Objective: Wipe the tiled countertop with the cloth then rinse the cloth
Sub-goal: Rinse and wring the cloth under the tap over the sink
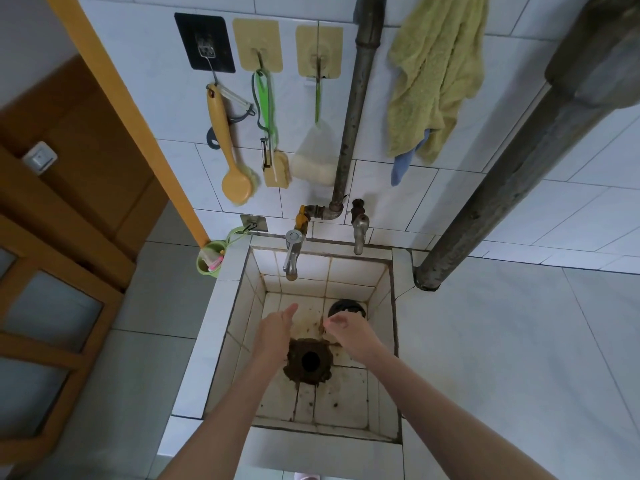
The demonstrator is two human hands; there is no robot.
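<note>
Both my hands are over the tiled sink [394,306], and neither holds anything. My left hand [275,332] is loosely curled with the thumb up, under the left tap [292,252]. My right hand [346,329] has its fingers bent and apart, beside the rusty drain hole [309,361]. A yellow-green cloth [434,74] hangs on the tiled wall at the upper right, with a blue cloth [401,166] peeking out beneath it. The white tiled countertop [519,358] stretches to the right of the sink. I see no water running.
A second tap [360,232] and a vertical pipe [356,109] stand behind the sink. Brushes and a sponge [239,157] hang from wall hooks at the left. A thick grey pipe [512,174] slants down to the countertop. A black strainer [346,308] lies in the sink's far corner.
</note>
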